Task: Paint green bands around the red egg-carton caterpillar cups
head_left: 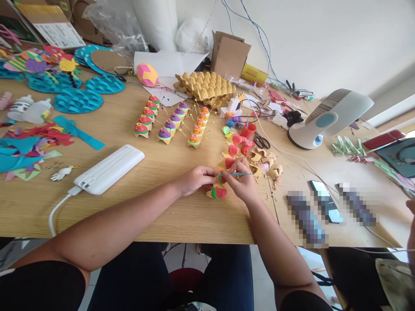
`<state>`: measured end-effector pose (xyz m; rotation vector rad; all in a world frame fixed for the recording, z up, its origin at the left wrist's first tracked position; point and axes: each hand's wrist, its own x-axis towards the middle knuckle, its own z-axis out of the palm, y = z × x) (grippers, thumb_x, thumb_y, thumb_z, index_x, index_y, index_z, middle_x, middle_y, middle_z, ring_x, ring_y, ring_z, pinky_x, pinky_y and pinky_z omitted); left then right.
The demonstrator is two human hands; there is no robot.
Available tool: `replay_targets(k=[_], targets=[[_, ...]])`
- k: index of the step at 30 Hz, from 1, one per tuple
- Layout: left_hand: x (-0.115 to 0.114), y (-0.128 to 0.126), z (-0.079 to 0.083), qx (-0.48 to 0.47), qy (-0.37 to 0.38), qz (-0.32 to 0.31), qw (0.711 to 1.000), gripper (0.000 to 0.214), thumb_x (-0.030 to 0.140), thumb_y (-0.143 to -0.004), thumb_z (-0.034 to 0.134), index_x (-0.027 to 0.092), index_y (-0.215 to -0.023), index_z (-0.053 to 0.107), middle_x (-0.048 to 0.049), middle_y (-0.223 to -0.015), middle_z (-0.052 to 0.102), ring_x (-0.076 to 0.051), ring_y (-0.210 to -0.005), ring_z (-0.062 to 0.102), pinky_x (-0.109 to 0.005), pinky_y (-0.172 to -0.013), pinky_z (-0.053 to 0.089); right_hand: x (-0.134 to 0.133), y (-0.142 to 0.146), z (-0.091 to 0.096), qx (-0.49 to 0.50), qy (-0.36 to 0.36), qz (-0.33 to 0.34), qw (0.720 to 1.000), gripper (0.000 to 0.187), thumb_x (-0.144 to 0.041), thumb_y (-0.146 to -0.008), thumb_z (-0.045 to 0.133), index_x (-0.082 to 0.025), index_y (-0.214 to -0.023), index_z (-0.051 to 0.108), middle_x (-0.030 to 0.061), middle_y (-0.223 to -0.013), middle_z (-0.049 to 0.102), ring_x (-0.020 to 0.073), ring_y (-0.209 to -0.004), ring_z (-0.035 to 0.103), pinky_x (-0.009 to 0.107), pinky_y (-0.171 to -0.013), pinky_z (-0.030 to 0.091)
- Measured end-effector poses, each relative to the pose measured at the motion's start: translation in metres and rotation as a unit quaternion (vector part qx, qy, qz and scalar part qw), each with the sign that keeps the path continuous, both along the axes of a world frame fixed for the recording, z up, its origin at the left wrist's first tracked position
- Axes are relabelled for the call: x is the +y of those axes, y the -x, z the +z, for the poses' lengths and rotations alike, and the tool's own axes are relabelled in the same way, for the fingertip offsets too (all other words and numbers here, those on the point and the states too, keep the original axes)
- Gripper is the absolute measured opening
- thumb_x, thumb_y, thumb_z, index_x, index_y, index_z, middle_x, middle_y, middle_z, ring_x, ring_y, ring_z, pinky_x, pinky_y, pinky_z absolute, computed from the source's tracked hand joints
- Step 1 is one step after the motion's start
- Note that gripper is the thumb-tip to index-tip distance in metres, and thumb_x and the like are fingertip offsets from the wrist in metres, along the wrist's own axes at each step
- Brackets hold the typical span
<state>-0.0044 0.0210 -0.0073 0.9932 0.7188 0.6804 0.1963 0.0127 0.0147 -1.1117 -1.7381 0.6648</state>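
Note:
In front of me lies a strip of egg-carton cups (pixel 216 193), its bumps covered with red clay. The nearest cups also carry a green clay band. My left hand (pixel 196 180) grips the strip from the left side near its close end, fingertips at a cup. A thin blue stick (pixel 242 174) is pinched in my right hand (pixel 240 180), whose fingers are at the red and green clay on the same cup. My fingers partly hide that cup. Beyond stand finished-looking strips in red (pixel 146 115), purple (pixel 173 123) and orange (pixel 199 126), with ball-headed pins stuck in them.
A white power bank (pixel 109 169) with a cable lies left. Carton scraps (pixel 275 169), a red cup (pixel 248 129) and scissors (pixel 261 140) are right of the strip. A fan (pixel 327 116), a phone (pixel 326 201) and another person's hand (pixel 411 229) are farther right. Egg trays (pixel 205 86) sit behind.

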Motion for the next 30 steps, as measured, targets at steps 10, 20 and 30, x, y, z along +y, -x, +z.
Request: replay_targets(k=[10, 20, 30], targets=[[0.0009, 0.0004, -0.0048, 0.010, -0.011, -0.015, 1.000, 0.033, 0.039, -0.074, 0.088, 0.013, -0.093, 0.080, -0.0002, -0.073, 0.061, -0.010, -0.062, 0.055, -0.023, -0.058, 0.042, 0.0003, 0.0007, 0.0013, -0.017, 0.006, -0.006, 1.000, 0.025, -0.026, -0.084, 0.074, -0.023, -0.071, 0.052, 0.0028, -0.092, 0.053, 0.0222, -0.092, 0.054, 0.041, -0.088, 0.046], [-0.0006, -0.0006, -0.0051, 0.021, -0.002, -0.004, 1.000, 0.038, 0.041, -0.075, 0.087, 0.013, -0.099, 0.081, -0.0024, -0.077, 0.065, -0.009, -0.061, 0.054, -0.023, -0.056, 0.040, -0.0020, 0.0004, 0.0000, 0.023, 0.027, -0.031, 0.999, 0.023, -0.027, -0.085, 0.073, -0.023, -0.072, 0.054, 0.0017, -0.089, 0.052, 0.0220, -0.090, 0.053, 0.043, -0.089, 0.046], [-0.0003, -0.0006, -0.0066, 0.022, -0.015, -0.013, 1.000, 0.036, 0.041, -0.076, 0.086, 0.013, -0.099, 0.081, -0.0016, -0.075, 0.064, -0.010, -0.061, 0.055, -0.023, -0.057, 0.041, 0.0000, 0.0002, 0.0003, 0.011, 0.023, -0.036, 0.999, 0.023, -0.027, -0.083, 0.073, -0.023, -0.071, 0.054, 0.0019, -0.089, 0.052, 0.0219, -0.089, 0.053, 0.043, -0.089, 0.046]])
